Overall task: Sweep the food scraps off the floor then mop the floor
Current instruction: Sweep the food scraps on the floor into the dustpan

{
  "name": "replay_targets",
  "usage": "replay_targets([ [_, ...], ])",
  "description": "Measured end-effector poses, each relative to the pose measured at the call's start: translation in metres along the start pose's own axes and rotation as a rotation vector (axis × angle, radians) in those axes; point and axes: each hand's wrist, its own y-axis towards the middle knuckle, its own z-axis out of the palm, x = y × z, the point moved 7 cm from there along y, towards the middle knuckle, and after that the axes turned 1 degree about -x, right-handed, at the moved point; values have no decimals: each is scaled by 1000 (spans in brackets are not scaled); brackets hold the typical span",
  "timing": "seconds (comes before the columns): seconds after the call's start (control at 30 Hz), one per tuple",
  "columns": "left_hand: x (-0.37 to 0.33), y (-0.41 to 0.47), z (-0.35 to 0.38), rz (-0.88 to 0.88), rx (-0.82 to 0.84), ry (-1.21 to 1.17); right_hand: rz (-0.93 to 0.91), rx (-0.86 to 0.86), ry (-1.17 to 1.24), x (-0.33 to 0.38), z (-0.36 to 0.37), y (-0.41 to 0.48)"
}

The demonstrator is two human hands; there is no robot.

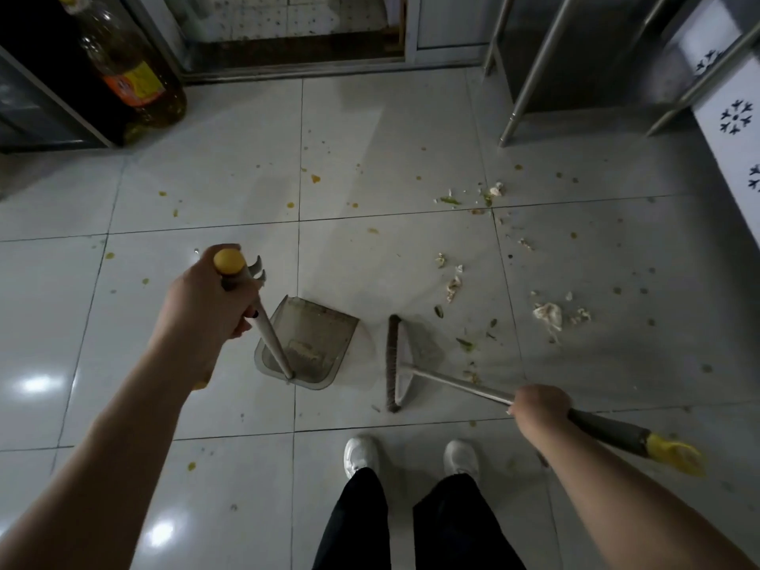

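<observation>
My left hand (205,298) grips the upright handle of a translucent grey dustpan (312,343), which rests on the white tiled floor (205,199) with its mouth facing right. A few scraps lie inside it. My right hand (538,409) grips the metal shaft of a broom (395,364), whose brush head stands on the floor just right of the dustpan's mouth. Food scraps (549,316), white crumbs and green bits, lie scattered to the right of the broom, more (491,193) farther back. Yellow spots (315,178) dot the tiles.
A large oil bottle (131,67) stands at the back left beside a dark cabinet. Metal table legs (530,76) rise at the back right, next to a white patterned panel (736,125). My white shoes (362,454) stand just behind the broom.
</observation>
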Motion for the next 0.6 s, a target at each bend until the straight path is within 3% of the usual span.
replay_targets([
  [0.2, -20, -33, 30, 13, -41, -35, 75, -63, -131, -106, 6, 24],
  [0.37, -36, -55, 52, 4, -92, -55, 90, -53, -66, -168, 2, 36],
  [0.6, -58, -67, 61, 10, -135, -123, -94, 3, 27, -136, 18, 26],
])
